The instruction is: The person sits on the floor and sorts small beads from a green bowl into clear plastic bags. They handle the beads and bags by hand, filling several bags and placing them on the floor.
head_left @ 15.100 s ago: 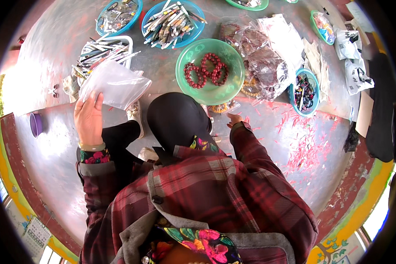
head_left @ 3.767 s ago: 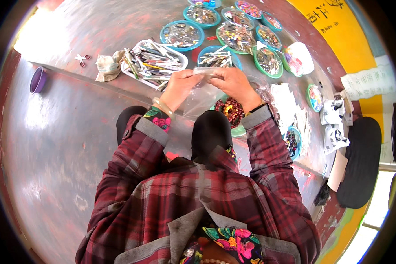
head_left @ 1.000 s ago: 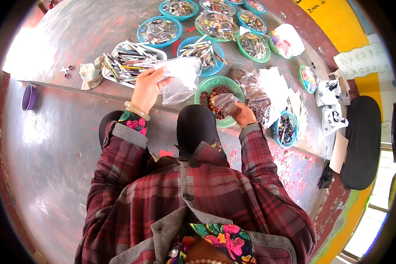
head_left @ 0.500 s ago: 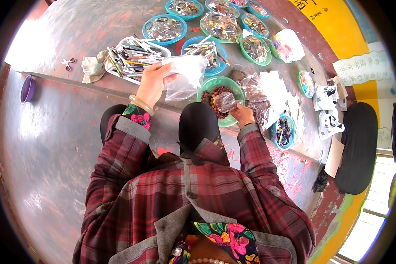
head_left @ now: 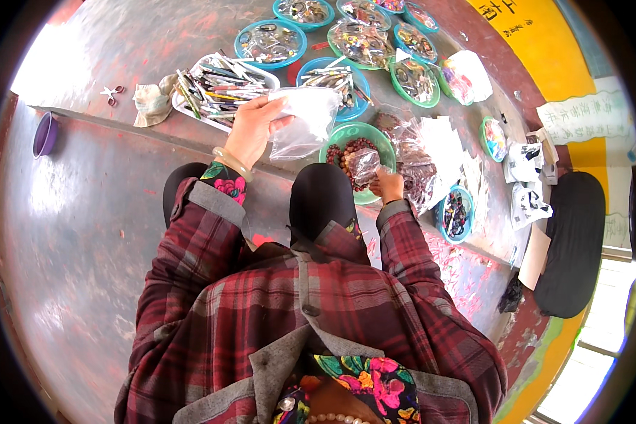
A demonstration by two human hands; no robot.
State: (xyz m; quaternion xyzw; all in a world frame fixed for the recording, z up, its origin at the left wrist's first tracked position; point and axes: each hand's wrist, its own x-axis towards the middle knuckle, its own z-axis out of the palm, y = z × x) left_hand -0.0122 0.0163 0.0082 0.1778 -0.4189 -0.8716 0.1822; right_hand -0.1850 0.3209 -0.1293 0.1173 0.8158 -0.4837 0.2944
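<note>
Gripping a clear plastic bag [head_left: 305, 121] by its upper left edge, the left hand [head_left: 251, 131] holds it raised, the bag hanging slack to the right of the hand — its length runs roughly sideways across the view. The right hand [head_left: 387, 185] is closed around a small filled packet [head_left: 364, 166] at the near rim of a green bowl [head_left: 339, 133] of dark red beads [head_left: 348, 150]. The packet lies just below and right of the bag, so the right hand is nearer the bowl. Farther back on the desk [head_left: 155, 42], a white tray of pens [head_left: 215, 85] and several blue and green bowls of small trinkets [head_left: 270, 42] — contents too small to tell.
</note>
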